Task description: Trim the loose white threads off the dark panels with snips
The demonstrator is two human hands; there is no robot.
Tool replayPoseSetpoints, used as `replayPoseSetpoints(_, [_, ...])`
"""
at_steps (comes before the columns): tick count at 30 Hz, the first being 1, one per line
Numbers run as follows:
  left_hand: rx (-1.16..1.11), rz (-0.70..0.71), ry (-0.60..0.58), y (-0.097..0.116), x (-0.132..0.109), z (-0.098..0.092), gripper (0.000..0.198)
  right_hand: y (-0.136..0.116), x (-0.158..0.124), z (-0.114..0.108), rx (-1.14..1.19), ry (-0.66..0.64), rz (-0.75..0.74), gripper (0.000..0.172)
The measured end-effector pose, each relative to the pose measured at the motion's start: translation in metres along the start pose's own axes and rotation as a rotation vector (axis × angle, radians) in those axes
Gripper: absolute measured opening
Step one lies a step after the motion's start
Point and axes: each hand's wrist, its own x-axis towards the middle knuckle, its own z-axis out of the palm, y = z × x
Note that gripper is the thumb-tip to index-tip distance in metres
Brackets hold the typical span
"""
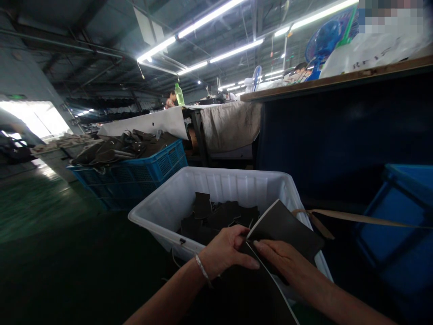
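Both my hands are on a dark fabric piece [287, 228] with a pale edge, above the near right part of a white plastic tub [162, 212]. My left hand [230, 250] pinches the piece at its fold, thumb on the near side and fingers behind. My right hand [282, 259] lies close beside it, fingers pressed together against the piece; its thumb is hidden. A long pale edge runs from between my hands down toward the bottom of the view. Several dark cut pieces [219, 214] lie loosely in the tub.
A blue crate [162, 164] heaped with dark pieces [118, 149] stands behind on the left. At the right are another blue bin [399, 225] and a tan strap [358, 216]. A table [338, 79] bears a blue fan [324, 43]. People sit far back.
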Motion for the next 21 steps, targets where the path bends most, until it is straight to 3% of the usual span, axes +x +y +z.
replayPoseSetpoints(3, [0.018,0.022,-0.003,-0.001,0.003,-0.003,0.060,0.000,0.004,0.004,0.154,0.032,0.114,0.043])
replayPoseSetpoints(8, [0.024,0.062,0.059,-0.001,0.007,-0.004,0.075,0.004,0.008,0.006,0.458,0.031,0.133,0.038])
replayPoseSetpoints(11, [0.008,0.050,0.174,0.000,0.010,-0.005,0.081,0.006,0.011,0.004,0.446,0.067,0.201,0.043])
replayPoseSetpoints(15, [-0.017,0.056,0.315,0.000,0.016,-0.008,0.071,0.009,0.015,0.002,0.322,0.056,0.167,0.039])
replayPoseSetpoints(18, [-0.021,0.091,0.309,0.001,0.017,-0.009,0.063,0.011,0.015,-0.002,0.367,-0.003,0.182,0.035])
replayPoseSetpoints(21, [0.061,0.121,0.183,0.001,0.009,-0.013,0.050,0.007,0.011,-0.018,0.576,-0.045,0.281,0.036])
